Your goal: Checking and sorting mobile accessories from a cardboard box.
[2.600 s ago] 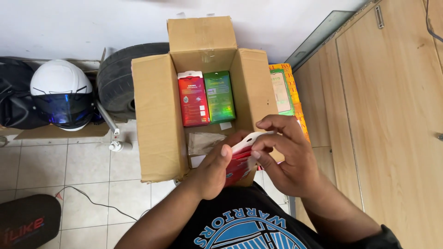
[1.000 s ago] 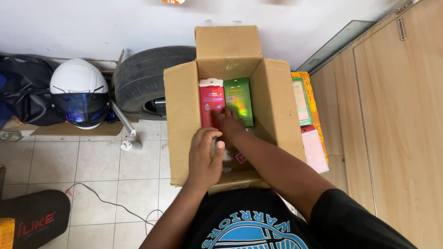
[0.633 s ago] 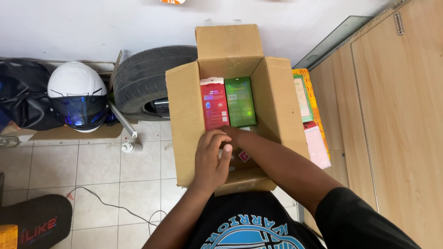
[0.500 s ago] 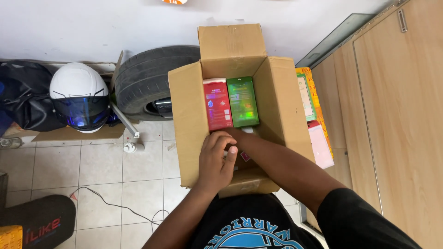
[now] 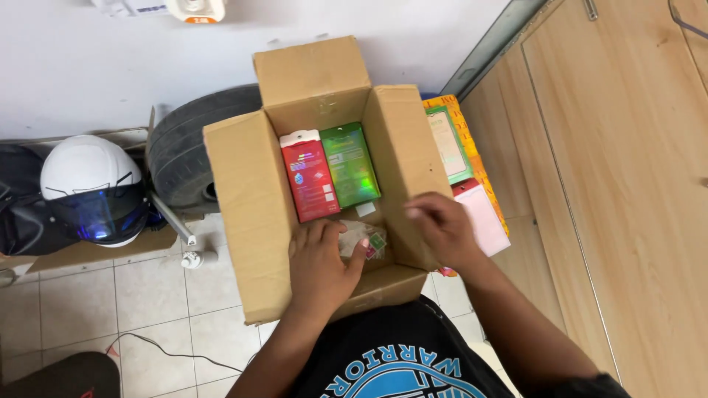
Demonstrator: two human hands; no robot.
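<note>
Nearest the camera, at 6 o'clock, a black shirt (image 5: pixel 398 361) with a blue print is seen, and both forearms are extended from it toward an open cardboard box (image 5: pixel 243 199). Left hand (image 5: pixel 322 264) is laid over the box's near wall at about 7 o'clock of the opening, fingers slightly curled, fingertips resting on a small clear packet (image 5: pixel 363 239) lying on the box floor; whether the packet is actually pinched cannot be told. Right hand (image 5: pixel 440 227) is held at the box's right wall, about 4 o'clock, motion-blurred, fingers loosely bent with nothing visibly held.

Judgement: the packet is best pressed flat into the near floor space, fingertips kept low so the upright packs are not toppled, and the right wall steadied by the right hand.

Farther in, a red pack (image 5: pixel 310 177) and a green pack (image 5: pixel 351 163) are stood side by side, touching, against the far wall. Beyond the right wall, at 2 o'clock, flat packs (image 5: pixel 451 144) are stacked beside a wooden cabinet (image 5: pixel 627 184). At 10 o'clock, a tyre (image 5: pixel 184 155) and a white helmet (image 5: pixel 88 188) are noted.
</note>
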